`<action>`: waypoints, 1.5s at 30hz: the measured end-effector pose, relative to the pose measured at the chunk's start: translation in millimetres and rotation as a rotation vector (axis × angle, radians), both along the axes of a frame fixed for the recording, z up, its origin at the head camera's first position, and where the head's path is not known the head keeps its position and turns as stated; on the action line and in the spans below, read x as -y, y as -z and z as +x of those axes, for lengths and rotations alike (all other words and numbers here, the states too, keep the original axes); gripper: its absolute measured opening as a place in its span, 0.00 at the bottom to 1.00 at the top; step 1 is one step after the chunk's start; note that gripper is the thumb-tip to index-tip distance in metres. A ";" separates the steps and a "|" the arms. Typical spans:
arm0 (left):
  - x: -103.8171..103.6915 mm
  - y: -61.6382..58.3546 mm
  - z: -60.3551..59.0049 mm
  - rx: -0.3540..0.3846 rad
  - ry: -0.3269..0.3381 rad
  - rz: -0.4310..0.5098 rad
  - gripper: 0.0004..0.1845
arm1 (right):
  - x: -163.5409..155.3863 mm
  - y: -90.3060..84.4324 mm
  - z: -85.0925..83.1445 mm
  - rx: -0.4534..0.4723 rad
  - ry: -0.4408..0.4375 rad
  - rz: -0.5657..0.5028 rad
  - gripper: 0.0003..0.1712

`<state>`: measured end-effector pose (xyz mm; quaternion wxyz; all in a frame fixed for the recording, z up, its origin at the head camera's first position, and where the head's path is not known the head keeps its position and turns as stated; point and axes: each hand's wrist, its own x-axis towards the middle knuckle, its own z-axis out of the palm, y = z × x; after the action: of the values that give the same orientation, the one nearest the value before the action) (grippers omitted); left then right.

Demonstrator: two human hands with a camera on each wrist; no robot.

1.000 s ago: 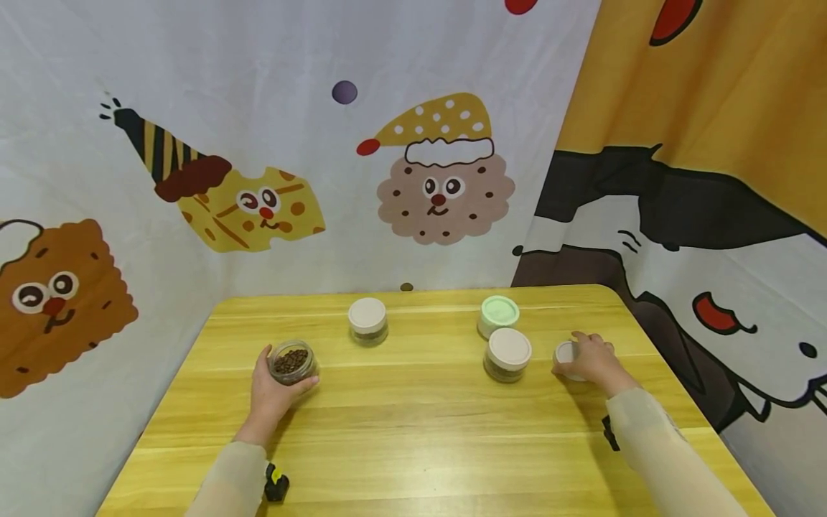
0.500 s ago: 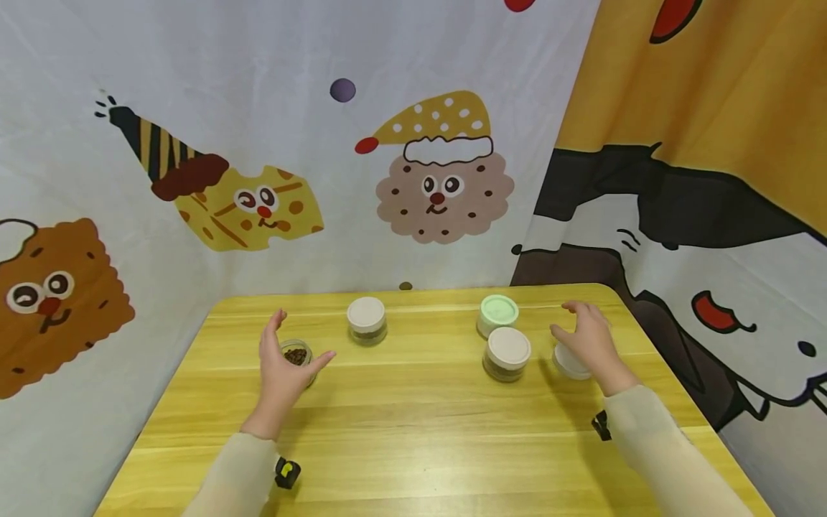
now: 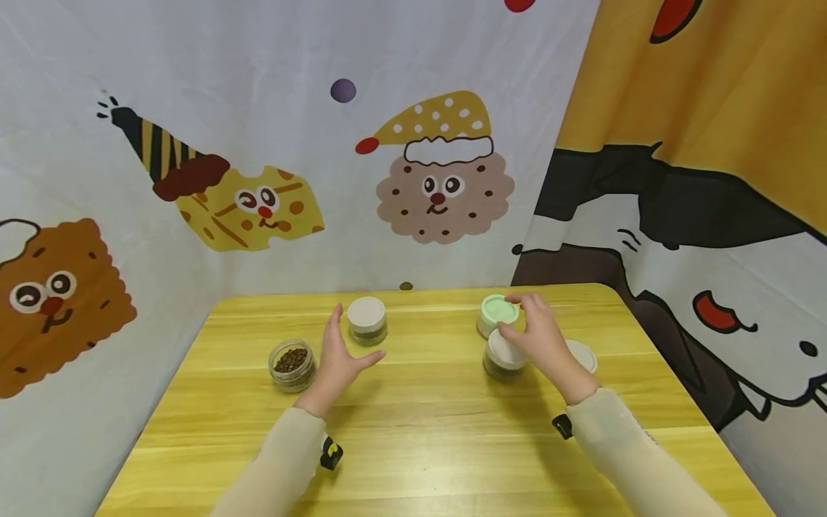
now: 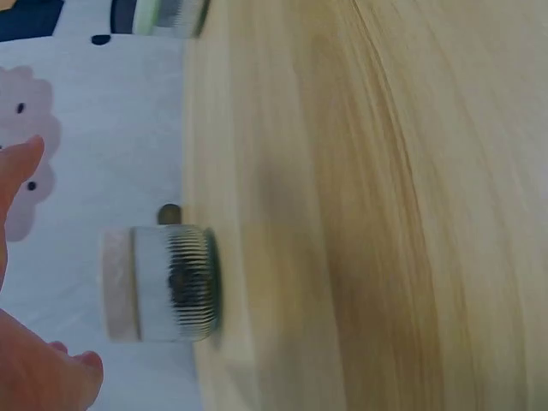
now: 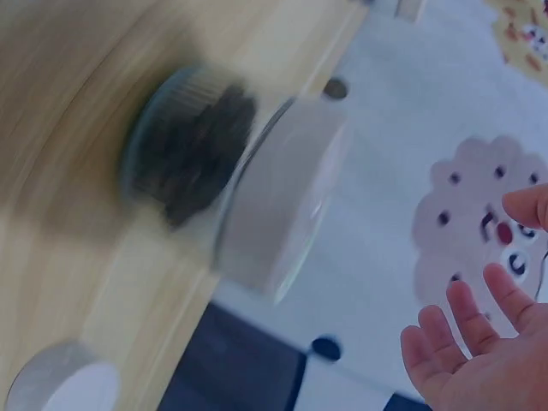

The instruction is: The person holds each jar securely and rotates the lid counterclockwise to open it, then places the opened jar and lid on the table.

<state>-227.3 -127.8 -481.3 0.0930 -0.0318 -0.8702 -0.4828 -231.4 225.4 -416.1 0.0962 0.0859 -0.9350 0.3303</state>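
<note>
In the head view my left hand point(image 3: 336, 370) hovers over the table with thumb and fingers spread, holding nothing. It is between an open glass jar point(image 3: 292, 366) of coffee beans and a white-lidded jar point(image 3: 367, 322) further back. The left wrist view has that white-lidded jar point(image 4: 161, 282) beyond my fingertips. On the right, my right hand point(image 3: 541, 341), also holding nothing, is above another white-lidded jar point(image 3: 502, 359) and partly covers it. Dark contents show through this jar's glass point(image 5: 201, 154) in the right wrist view, blurred.
Behind the right-hand jar stands a jar with a pale green lid point(image 3: 499, 311). A loose white lid point(image 3: 583, 356) lies to its right, partly behind my right hand. The wooden table point(image 3: 413, 438) ends at a printed cloth backdrop point(image 3: 291, 57).
My left hand let go of the open bean jar and moved right, towards the rear jar. My right hand left the white lid on the table and moved left over the white-lidded jar.
</note>
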 end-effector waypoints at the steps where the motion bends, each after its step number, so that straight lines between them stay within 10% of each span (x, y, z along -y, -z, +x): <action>1: -1.8 2.8 -3.3 0.013 -0.008 -0.012 0.65 | 5.7 -1.4 1.9 -0.003 -0.014 -0.008 0.28; 13: -15.9 29.5 -35.1 0.063 -0.129 0.044 0.66 | 43.4 4.5 29.5 -0.142 -0.159 -0.038 0.28; 30: -14.5 38.0 -54.3 0.151 -0.145 0.156 0.62 | 53.0 1.1 47.6 -0.048 -0.195 -0.060 0.28; 45: -14.1 45.3 -56.2 0.205 -0.209 -0.020 0.60 | 55.2 -4.7 49.6 -0.063 -0.197 -0.048 0.29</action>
<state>-283.5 -113.7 -526.6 0.0532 0.1077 -0.8784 -0.4625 -181.7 170.2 -411.4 0.0945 0.1853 -0.9104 0.3576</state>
